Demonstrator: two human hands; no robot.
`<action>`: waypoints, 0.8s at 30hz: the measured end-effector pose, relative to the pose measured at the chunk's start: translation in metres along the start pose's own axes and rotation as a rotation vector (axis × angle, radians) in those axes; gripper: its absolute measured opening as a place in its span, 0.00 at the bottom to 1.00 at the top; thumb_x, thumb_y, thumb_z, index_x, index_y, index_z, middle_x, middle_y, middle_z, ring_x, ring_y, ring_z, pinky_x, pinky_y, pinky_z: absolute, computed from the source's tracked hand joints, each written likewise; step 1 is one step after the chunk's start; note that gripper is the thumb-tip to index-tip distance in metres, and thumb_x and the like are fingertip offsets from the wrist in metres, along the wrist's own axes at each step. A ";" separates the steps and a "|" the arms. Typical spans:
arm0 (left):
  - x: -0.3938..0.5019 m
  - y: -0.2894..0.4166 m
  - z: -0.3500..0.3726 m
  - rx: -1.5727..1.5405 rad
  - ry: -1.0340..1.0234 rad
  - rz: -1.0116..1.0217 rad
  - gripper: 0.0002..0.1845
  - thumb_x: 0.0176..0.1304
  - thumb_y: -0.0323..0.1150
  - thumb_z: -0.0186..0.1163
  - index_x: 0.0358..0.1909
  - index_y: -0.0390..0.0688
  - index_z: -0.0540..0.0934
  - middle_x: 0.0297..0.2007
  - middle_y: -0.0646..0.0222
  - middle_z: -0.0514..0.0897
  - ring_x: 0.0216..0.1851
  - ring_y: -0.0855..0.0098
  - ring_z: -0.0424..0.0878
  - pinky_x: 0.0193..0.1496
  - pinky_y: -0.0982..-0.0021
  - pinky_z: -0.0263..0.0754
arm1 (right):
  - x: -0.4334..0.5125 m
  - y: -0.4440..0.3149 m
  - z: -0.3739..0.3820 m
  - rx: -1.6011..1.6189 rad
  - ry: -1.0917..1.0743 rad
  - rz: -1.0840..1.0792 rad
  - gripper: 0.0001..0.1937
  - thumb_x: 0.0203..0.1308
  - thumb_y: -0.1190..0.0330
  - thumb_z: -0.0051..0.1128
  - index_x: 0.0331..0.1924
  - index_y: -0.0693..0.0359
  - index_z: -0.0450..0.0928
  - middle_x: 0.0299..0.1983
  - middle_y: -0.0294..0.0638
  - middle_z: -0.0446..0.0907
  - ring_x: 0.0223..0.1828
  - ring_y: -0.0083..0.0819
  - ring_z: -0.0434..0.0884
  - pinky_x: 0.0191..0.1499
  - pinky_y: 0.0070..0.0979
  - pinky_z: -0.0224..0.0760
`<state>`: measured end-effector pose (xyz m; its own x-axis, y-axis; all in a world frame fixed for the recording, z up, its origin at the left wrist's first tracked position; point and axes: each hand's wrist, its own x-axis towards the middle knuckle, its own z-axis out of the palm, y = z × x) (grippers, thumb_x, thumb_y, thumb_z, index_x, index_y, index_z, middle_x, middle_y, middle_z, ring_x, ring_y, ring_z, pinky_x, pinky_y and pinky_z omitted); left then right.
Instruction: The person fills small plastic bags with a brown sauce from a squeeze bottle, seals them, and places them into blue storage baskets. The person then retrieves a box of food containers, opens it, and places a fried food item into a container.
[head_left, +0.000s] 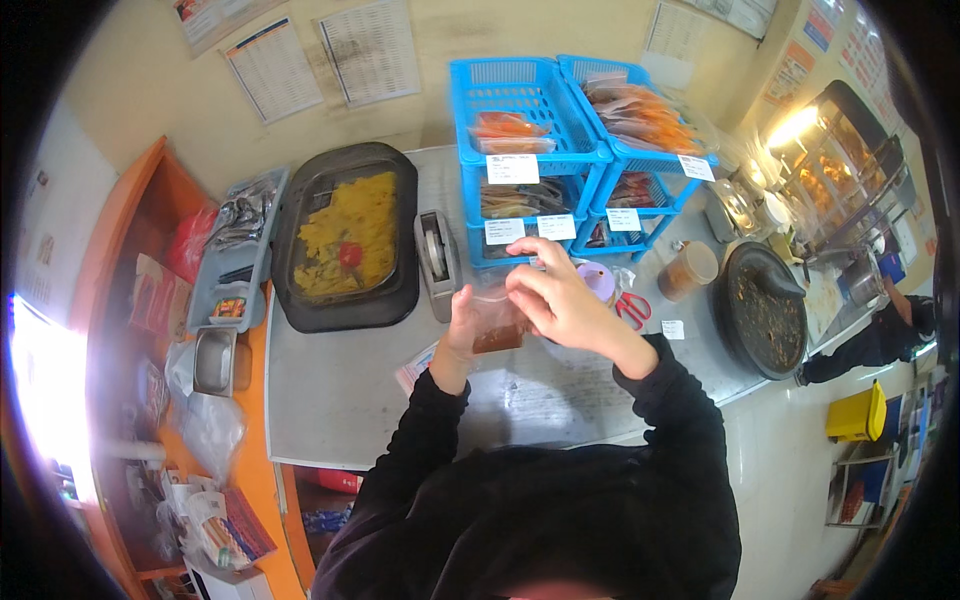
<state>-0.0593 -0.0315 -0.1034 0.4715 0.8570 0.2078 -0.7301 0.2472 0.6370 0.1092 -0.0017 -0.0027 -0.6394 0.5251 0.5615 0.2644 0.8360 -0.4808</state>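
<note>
A small clear plastic bag (497, 339) with brown sauce in its lower part is held up above the metal table. My left hand (454, 334) grips its left side, with the thumb pointing up. At the bag's upper right, the bent fingers of my right hand (559, 296) hold its top edge. Just beyond my hands stands a blue plastic basket rack (469, 202) with packed bags on its tiers. A lilac funnel-like object (598, 279) and red-handled scissors (634, 309) lie to the right of my right hand. Part of the bag is hidden by my fingers.
Left of the rack are a tape dispenser (441, 262) and a black pan (300, 319) of yellow food. To the right stand a lidded tub (686, 271) and a stone mortar (750, 330). A person (877, 322) is at the far right.
</note>
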 end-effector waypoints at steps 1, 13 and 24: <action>-0.002 -0.001 0.001 -0.049 0.020 -0.023 0.49 0.59 0.73 0.38 0.65 0.38 0.68 0.57 0.57 0.76 0.59 0.60 0.73 0.64 0.53 0.63 | 0.005 0.002 -0.001 0.012 -0.067 0.067 0.04 0.61 0.76 0.57 0.39 0.62 0.76 0.55 0.46 0.71 0.57 0.44 0.71 0.53 0.35 0.69; -0.005 0.018 0.010 0.618 0.418 0.338 0.15 0.76 0.36 0.47 0.51 0.34 0.75 0.48 0.60 0.82 0.49 0.68 0.82 0.53 0.64 0.79 | 0.018 0.022 -0.007 0.349 -0.142 0.356 0.09 0.63 0.78 0.56 0.46 0.66 0.74 0.31 0.37 0.76 0.33 0.23 0.75 0.40 0.23 0.71; -0.028 -0.003 0.009 0.733 0.581 0.171 0.05 0.69 0.25 0.57 0.42 0.33 0.78 0.36 0.66 0.84 0.39 0.74 0.85 0.40 0.76 0.80 | -0.018 0.024 0.029 0.166 -0.153 0.207 0.05 0.59 0.74 0.55 0.36 0.68 0.76 0.35 0.51 0.77 0.40 0.51 0.78 0.42 0.40 0.72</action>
<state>-0.0658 -0.0599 -0.1044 -0.0770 0.9949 0.0653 -0.1814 -0.0784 0.9803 0.1056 0.0044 -0.0439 -0.6885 0.6415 0.3382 0.2871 0.6694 -0.6852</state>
